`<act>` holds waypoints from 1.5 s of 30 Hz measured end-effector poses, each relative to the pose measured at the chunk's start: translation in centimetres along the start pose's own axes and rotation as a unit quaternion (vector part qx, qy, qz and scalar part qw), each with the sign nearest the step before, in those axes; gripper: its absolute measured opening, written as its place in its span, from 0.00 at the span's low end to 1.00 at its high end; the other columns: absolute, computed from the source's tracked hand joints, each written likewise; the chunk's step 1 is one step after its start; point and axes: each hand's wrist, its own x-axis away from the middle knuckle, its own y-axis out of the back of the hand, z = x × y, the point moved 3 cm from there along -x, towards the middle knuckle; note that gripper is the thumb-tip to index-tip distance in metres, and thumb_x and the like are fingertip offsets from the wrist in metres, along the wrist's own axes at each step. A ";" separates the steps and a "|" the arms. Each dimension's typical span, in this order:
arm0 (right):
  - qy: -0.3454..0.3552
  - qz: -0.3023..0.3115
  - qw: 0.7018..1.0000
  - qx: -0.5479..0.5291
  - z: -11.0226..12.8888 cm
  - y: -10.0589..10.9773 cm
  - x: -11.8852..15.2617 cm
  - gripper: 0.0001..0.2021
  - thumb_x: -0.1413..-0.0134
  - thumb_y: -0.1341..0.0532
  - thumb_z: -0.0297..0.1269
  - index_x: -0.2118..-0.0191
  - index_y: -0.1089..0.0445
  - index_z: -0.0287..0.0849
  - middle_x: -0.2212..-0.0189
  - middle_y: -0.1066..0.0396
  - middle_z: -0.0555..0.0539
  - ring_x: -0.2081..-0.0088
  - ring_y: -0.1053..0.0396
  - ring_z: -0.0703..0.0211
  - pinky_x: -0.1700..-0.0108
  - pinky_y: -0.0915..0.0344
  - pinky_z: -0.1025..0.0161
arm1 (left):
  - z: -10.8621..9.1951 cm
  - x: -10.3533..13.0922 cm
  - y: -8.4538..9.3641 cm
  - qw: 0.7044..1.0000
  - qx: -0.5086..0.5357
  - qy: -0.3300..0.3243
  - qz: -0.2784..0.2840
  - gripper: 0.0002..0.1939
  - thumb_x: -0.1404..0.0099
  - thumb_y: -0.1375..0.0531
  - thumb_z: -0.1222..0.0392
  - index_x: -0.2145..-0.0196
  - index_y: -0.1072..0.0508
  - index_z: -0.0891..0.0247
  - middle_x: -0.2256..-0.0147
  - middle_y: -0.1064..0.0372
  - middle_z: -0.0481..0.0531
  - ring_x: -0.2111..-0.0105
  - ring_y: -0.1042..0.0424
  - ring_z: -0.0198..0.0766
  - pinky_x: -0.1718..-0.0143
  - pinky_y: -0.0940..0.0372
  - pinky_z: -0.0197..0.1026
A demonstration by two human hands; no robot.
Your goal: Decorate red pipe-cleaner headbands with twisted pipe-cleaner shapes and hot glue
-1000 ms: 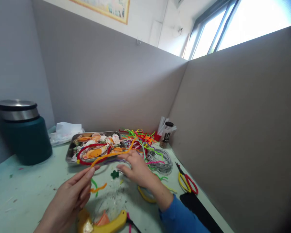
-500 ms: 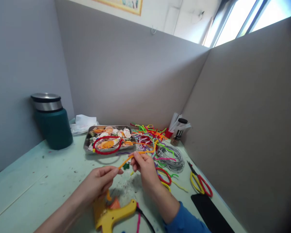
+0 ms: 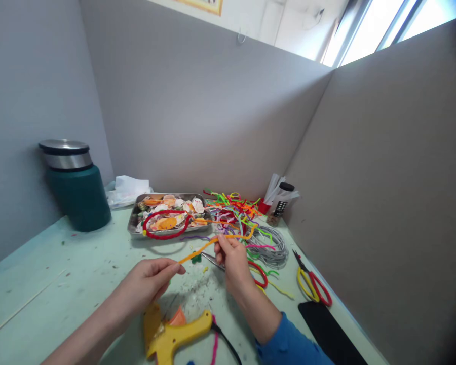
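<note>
An orange pipe cleaner (image 3: 198,251) is stretched between my two hands above the table. My left hand (image 3: 157,276) pinches its near end between thumb and fingers. Farther along, my right hand (image 3: 230,256) pinches it too, and the free end bends upward past the fingers. Beneath my right hand lie scissors with red and yellow handles (image 3: 259,274), partly hidden by the hand. A yellow glue gun (image 3: 182,332) rests below my left hand, beside an orange shell-like piece (image 3: 178,317). A small green piece (image 3: 196,258) lies just beyond the pipe cleaner.
A metal tray (image 3: 132,234) of shells stands behind, with a red loop (image 3: 165,236) at its front. Pipe cleaners (image 3: 235,205), coiled grey wire (image 3: 273,248) and a jar (image 3: 279,205) are back right. Other scissors (image 3: 313,286) and a black slab (image 3: 329,334) lie right; a green flask (image 3: 78,197) left.
My hands have drawn apart along the orange pipe cleaner, so a longer stretch shows between them. The right hand slid slightly right, the left slightly left. The view shifted a little.
</note>
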 end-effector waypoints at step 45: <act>-0.026 0.135 0.965 -0.224 2.5 2.5 -2.9 0.06 0.53 0.35 0.33 0.68 0.31 0.40 0.78 0.37 0.55 0.80 0.43 0.71 0.80 0.46 0.73 | -0.2 0.0 2.0 0.997 0.015 -0.047 0.064 0.14 0.41 0.43 0.50 0.67 0.30 0.66 0.78 0.30 0.47 0.88 0.47 0.23 0.85 0.55 0.30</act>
